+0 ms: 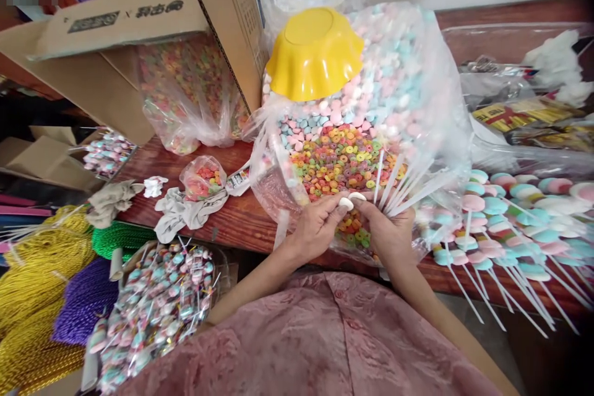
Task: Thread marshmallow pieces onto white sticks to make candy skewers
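Taking the two hands as the clock's centre, a heap of clear-wrapped pastel sweets on sticks (158,315) lies at eight o'clock, and a brown cardboard box with black print (195,9) stands between ten and eleven. An upturned yellow plastic bowl with a wavy rim (315,52) sits just short of twelve. The left hand (318,226) is closed in a pinch, thumb and forefinger on a small round white sweet (346,203). At twelve lie loose multicoloured ring-shaped sweets (343,154). The right hand (390,232) grips a second round white sweet (356,197) at its fingertips and a fanned bunch of slim white sticks (401,189), which point toward one. Whether the two white sweets touch, I cannot tell. A light pinch on the rims would probably spare their shape, with the sticks held back in the palm, clear of the fingertips. At three, stacked pastel discs on white sticks (510,223) rest on the reddish-brown wooden counter (232,219).
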The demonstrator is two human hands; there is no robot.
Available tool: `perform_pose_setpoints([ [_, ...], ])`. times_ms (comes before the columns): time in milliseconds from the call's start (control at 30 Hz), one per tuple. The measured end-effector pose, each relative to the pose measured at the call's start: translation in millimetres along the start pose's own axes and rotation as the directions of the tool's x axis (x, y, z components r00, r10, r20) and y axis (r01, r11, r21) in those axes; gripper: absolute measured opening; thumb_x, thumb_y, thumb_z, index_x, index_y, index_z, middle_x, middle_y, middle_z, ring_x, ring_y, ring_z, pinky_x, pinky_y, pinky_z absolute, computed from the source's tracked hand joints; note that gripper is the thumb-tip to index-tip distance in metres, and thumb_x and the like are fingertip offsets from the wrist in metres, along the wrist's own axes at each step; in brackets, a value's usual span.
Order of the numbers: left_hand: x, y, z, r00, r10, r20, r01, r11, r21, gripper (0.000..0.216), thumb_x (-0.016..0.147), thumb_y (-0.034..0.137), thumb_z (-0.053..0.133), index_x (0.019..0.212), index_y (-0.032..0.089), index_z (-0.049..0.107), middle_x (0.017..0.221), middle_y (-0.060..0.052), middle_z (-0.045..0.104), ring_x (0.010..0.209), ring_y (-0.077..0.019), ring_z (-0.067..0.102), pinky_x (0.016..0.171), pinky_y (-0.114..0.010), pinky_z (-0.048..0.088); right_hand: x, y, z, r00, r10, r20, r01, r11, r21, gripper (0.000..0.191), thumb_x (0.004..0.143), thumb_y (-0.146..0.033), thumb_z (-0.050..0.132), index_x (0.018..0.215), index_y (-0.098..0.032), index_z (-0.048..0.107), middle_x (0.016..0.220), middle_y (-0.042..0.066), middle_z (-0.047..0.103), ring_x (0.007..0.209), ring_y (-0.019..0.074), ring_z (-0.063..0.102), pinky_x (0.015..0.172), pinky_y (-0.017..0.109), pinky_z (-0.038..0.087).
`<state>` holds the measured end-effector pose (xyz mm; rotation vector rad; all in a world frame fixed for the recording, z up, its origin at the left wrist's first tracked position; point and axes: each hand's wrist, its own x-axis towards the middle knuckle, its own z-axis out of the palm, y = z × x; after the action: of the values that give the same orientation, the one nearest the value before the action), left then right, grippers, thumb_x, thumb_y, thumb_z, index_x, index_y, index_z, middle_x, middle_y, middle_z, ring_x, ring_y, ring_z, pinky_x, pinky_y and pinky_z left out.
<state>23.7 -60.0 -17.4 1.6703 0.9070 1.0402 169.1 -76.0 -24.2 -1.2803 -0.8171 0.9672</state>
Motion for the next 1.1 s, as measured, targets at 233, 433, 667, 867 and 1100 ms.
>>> perform_pose_setpoints([
  [233,-3,-13,-4,0.995,0.069,-0.076,-0.064,0.996,0.057,0.034,0.097,0.038,0.057,0.121,0.019,0.071,0.114,-0.01,0.075,0.101,-0.0213,0.071,0.093,-0.038,0.057,-8,-3,-1,0.979,-0.014,0.201,0.002,0.998,0.061,0.021,0.077,-0.039,0.072,0.085,-0.019,0.076,0.051,-0.005,0.046,0.046,0.01,0.039,0.044,0.024,0.032],
  [433,-5,-19,-4,0.987,0.05,-0.151,-0.059,0.997,-0.058,0.033,0.089,0.043,0.068,0.112,0.02,0.075,0.107,-0.009,0.077,0.098,-0.0204,0.071,0.092,-0.035,0.057,-9,-1,-13,0.95,-0.036,0.309,0.098,0.977,-0.188,0.026,0.081,-0.043,0.071,0.087,-0.019,0.078,0.056,-0.003,0.05,0.05,0.0107,0.041,0.047,0.025,0.035],
  [667,-3,-26,-3,0.984,-0.097,-0.15,0.054,0.961,-0.271,0.026,0.076,0.037,0.082,0.095,0.019,0.08,0.096,-0.007,0.075,0.09,-0.0178,0.07,0.082,-0.031,0.058,-10,2,-28,0.933,-0.003,0.359,0.105,0.959,-0.264,0.035,0.092,-0.048,0.059,0.075,-0.018,0.066,0.058,-0.003,0.047,0.052,0.0113,0.041,0.049,0.025,0.032],
  [867,3,-25,-12,0.932,-0.287,-0.223,0.159,0.874,-0.459,0.034,0.072,0.044,0.084,0.095,0.02,0.08,0.106,-0.005,0.072,0.089,-0.0168,0.068,0.081,-0.032,0.061,-27,-4,-47,0.926,0.029,0.377,0.186,0.834,-0.52,0.049,0.096,-0.05,0.05,0.058,-0.021,0.047,0.058,-0.001,0.046,0.055,0.0137,0.043,0.053,0.027,0.035],
  [1100,-3,-16,-9,0.892,-0.448,-0.057,0.323,0.721,-0.613,0.042,0.07,0.04,0.086,0.106,0.021,0.078,0.106,-0.005,0.075,0.088,-0.0149,0.071,0.088,-0.03,0.056,-35,-2,-59,0.926,-0.002,0.377,0.253,0.745,-0.617,0.049,0.091,-0.055,0.05,0.054,-0.024,0.055,0.054,0.003,0.056,0.049,0.0189,0.052,0.049,0.032,0.042],
])
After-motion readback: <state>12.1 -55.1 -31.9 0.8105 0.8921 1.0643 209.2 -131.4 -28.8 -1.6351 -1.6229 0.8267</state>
